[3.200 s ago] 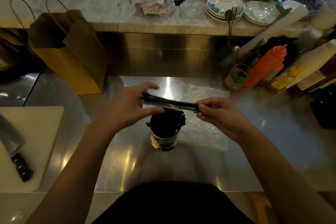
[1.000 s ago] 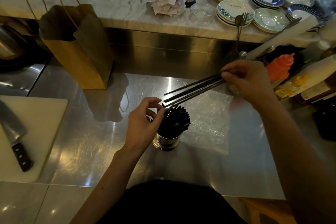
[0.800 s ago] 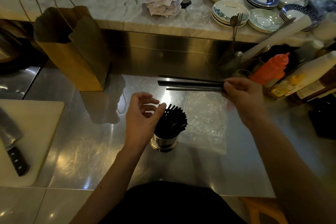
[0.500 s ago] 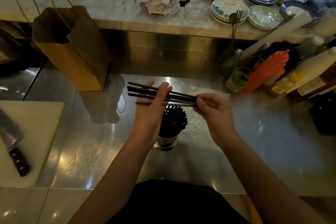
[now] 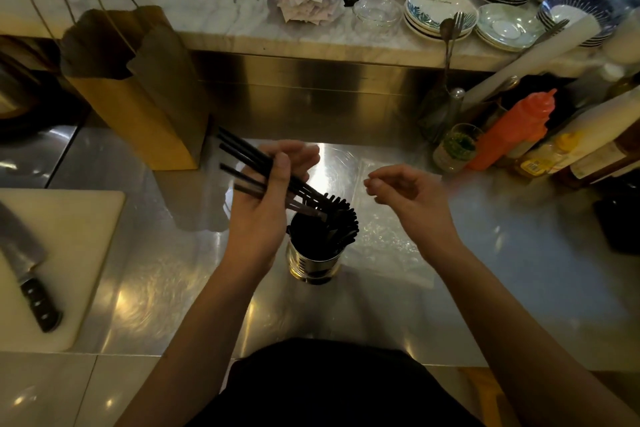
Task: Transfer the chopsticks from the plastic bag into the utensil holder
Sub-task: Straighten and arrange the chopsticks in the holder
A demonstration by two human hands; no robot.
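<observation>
Chopsticks (image 5: pixel 242 158): black bundle, held in left hand (image 5: pixel 263 208), thumb across the sticks & fingers curled behind; bundle tilted, upper ends toward paper bag (image 5: pixel 138 94), lower tips at mouth of utensil holder (image 5: pixel 313 260). Holder: metal cylinder, upright on steel counter (image 5: pixel 519 270), already packed w/ black sticks fanned toward its right rim. Right hand (image 5: pixel 408 198): holds nothing, fingers loosely curled, thumb & forefinger near each other but apart; hovers right of holder, over plastic bag (image 5: pixel 388 239). Plastic bag: clear, flat on counter, just right of & behind holder; contents cannot tell. Misc: cutting board (image 5: pixel 69 218) w/ knife (image 5: pixel 27 274) at left; orange squeeze bottle (image 5: pixel 512 132) & stacked plates (image 5: pixel 440 10) at back right.
</observation>
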